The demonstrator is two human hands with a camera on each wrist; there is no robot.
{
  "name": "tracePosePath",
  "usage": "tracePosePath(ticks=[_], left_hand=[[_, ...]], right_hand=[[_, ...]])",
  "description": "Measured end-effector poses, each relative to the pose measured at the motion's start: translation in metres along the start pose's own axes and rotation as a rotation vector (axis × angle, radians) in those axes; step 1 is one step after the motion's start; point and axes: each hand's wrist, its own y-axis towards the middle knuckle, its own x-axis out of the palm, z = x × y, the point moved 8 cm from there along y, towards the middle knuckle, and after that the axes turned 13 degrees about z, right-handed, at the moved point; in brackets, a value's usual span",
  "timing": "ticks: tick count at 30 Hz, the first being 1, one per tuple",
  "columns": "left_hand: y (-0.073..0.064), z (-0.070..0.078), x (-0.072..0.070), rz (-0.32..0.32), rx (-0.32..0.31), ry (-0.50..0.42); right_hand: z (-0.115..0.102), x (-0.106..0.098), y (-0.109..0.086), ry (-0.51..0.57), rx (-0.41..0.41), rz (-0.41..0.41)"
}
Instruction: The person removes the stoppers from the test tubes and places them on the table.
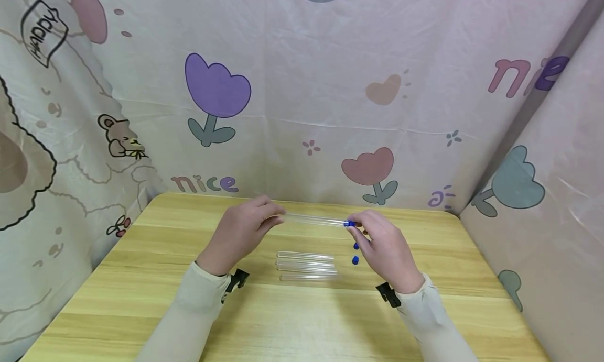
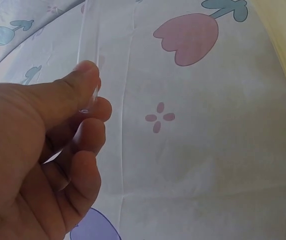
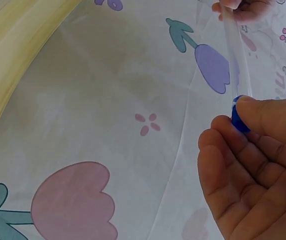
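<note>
A clear test tube (image 1: 313, 220) lies nearly level between the two hands, above the table. My left hand (image 1: 247, 226) pinches its closed end between thumb and fingers, seen close up in the left wrist view (image 2: 87, 95). At the tube's other end is a blue cap (image 3: 239, 115), pinched by the thumb and index finger of my right hand (image 1: 383, 244). The cap sits at the tube's mouth, partly hidden by the fingertips. Below, several clear test tubes (image 1: 305, 265) lie side by side on the table.
Loose blue caps (image 1: 355, 260) lie on the wooden table (image 1: 302, 320) right of the tubes, close to the right hand. A printed cloth (image 1: 292, 89) hangs behind the table and along both sides.
</note>
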Motion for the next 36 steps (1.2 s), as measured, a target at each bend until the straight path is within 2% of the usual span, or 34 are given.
tracePosePath(ticks=[10,17,27,31,36], left_hand=[[0.0,-0.003,-0.002,0.014,-0.034,0.009],[0.001,-0.001,0.001,-0.013,-0.023,0.012],[-0.005,0.003,0.004,-0.028,-0.024,0.006],[-0.005,0.005,0.006,-0.032,-0.024,0.008],[-0.006,-0.001,0.017,-0.082,-0.1,0.01]], right_hand=[[-0.001,0.002,-0.001,0.04,-0.005,-0.031],[0.002,-0.001,-0.001,0.013,0.007,0.007],[0.005,-0.005,-0.001,0.016,0.135,0.042],[0.007,-0.006,-0.001,0.016,0.158,0.054],[0.014,-0.008,-0.004,0.038,0.189,0.064]])
